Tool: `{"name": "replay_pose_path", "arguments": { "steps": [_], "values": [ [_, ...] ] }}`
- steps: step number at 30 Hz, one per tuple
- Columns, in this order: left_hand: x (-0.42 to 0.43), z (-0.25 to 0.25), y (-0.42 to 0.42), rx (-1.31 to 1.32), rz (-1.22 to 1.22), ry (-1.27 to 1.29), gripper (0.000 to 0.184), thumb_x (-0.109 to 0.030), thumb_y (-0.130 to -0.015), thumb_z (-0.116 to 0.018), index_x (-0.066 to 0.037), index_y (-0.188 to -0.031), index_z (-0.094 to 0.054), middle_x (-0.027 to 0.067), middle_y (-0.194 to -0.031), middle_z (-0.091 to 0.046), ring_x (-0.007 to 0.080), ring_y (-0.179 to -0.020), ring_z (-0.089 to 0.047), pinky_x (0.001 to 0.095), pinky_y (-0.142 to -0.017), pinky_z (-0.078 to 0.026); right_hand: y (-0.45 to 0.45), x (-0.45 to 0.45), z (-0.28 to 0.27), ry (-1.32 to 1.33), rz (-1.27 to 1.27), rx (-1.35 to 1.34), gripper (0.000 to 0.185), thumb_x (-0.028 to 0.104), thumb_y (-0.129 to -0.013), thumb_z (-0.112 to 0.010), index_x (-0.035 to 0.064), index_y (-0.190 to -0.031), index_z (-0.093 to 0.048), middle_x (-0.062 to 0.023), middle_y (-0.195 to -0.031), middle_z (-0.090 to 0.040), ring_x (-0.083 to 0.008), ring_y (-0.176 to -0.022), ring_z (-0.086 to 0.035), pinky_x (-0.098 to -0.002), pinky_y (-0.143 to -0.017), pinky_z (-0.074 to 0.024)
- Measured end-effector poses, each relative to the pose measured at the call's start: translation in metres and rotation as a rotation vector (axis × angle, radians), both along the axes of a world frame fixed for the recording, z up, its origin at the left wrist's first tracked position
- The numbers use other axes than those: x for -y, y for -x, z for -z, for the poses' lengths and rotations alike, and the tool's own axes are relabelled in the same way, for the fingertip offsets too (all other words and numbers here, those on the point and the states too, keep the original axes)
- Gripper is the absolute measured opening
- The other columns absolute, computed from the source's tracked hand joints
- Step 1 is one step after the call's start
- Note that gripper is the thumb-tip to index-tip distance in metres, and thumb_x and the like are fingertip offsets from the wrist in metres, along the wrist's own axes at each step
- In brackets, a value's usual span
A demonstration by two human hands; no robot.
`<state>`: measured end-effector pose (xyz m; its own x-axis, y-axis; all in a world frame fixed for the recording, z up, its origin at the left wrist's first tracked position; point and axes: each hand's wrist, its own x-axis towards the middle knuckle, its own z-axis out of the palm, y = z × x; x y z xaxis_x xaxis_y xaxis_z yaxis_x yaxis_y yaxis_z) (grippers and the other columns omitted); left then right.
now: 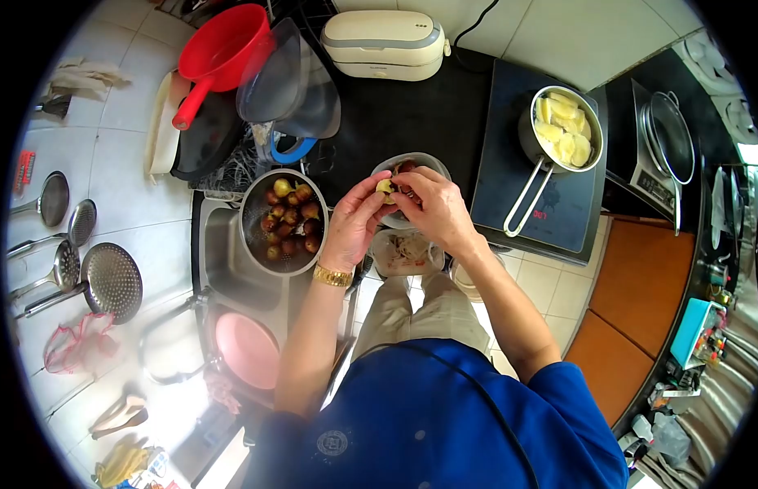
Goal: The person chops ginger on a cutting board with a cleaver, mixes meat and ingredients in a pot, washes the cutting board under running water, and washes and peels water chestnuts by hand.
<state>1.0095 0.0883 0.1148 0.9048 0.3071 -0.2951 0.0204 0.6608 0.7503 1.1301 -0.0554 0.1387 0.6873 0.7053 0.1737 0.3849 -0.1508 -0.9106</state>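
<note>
Above a clear bowl (438,165), my left hand (350,222) pinches a small yellow piece of fruit (385,188) with a dark spot on it. My right hand (444,208) meets it from the other side, thumb and fingertips closed against the fruit. Whether those fingertips also hold a small tool or some peel, I cannot make out. Dark reddish bits (407,165) show inside the bowl, partly hidden by my hands. To the left, a metal pot (257,200) contains several small round brown and greenish fruits (291,216).
A saucepan (529,200) of yellow pieces (565,129) stands on the black cooktop (493,155). Below the bowl is a plastic container (407,259). At left are a sink (224,253), pink basin (247,349), clear jug (288,94) and red dipper (226,49). A cream box (385,49) is behind.
</note>
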Motion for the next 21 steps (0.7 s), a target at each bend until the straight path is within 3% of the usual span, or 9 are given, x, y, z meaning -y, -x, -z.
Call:
{"name": "replay_pose_path", "arguments": {
  "steps": [6,8,12,14,19,21],
  "values": [
    [0.000,0.006,0.001,-0.018,0.010,-0.177,0.039,-0.008,-0.106,-0.060,-0.002,-0.145,-0.059,0.0075,-0.134,-0.067,0.0166,-0.120,-0.065,0.0350,-0.107,-0.053,0.000,-0.005,0.002,0.048,0.020,-0.075,0.021,0.008,-0.088,-0.074,-0.0019,-0.106,-0.074,-0.0169,-0.095,-0.072,-0.0318,-0.081,-0.072,-0.0395,-0.074,-0.0588],
    [-0.001,0.008,0.002,-0.060,0.030,-0.346,0.040,-0.006,-0.105,-0.062,-0.001,-0.145,-0.059,0.0081,-0.134,-0.067,0.0154,-0.120,-0.065,0.0328,-0.106,-0.053,-0.001,-0.006,0.003,0.059,0.022,-0.104,0.021,0.008,-0.087,-0.074,-0.0018,-0.105,-0.075,-0.0172,-0.093,-0.073,-0.0317,-0.081,-0.072,-0.0396,-0.074,-0.0587],
    [0.001,0.005,0.001,-0.082,0.034,-0.505,0.040,-0.005,-0.104,-0.063,-0.001,-0.144,-0.059,0.0081,-0.134,-0.068,0.0134,-0.118,-0.064,0.0300,-0.105,-0.052,0.002,-0.009,0.012,0.072,0.084,-0.093,0.020,0.006,-0.087,-0.073,-0.0042,-0.104,-0.074,-0.0179,-0.092,-0.076,-0.0266,-0.076,-0.075,-0.0341,-0.071,-0.0598],
    [0.002,0.004,0.001,-0.110,0.010,-0.622,0.038,-0.004,-0.103,-0.066,0.000,-0.140,-0.063,0.0062,-0.127,-0.071,0.0100,-0.110,-0.066,0.0264,-0.098,-0.054,0.003,-0.009,0.014,0.064,0.119,-0.097,0.020,0.006,-0.087,-0.072,-0.0040,-0.104,-0.075,-0.0179,-0.090,-0.076,-0.0256,-0.075,-0.075,-0.0337,-0.070,-0.0596],
    [0.006,0.006,0.002,-0.094,-0.019,-0.588,0.037,-0.004,-0.103,-0.066,0.000,-0.139,-0.063,0.0051,-0.125,-0.072,0.0092,-0.108,-0.066,0.0257,-0.097,-0.053,0.001,-0.007,0.013,0.118,0.111,-0.257,0.019,0.006,-0.087,-0.072,-0.0024,-0.103,-0.076,-0.0187,-0.091,-0.076,-0.0284,-0.077,-0.075,-0.0359,-0.071,-0.0592],
    [0.006,0.004,0.002,-0.087,-0.018,-0.585,0.037,-0.004,-0.103,-0.066,0.000,-0.139,-0.064,0.0048,-0.125,-0.072,0.0090,-0.107,-0.066,0.0254,-0.097,-0.053,0.004,-0.005,0.017,0.079,0.104,-0.153,0.019,0.007,-0.087,-0.072,-0.0020,-0.103,-0.076,-0.0183,-0.091,-0.076,-0.0299,-0.079,-0.075,-0.0365,-0.073,-0.0591]
  ]
}}
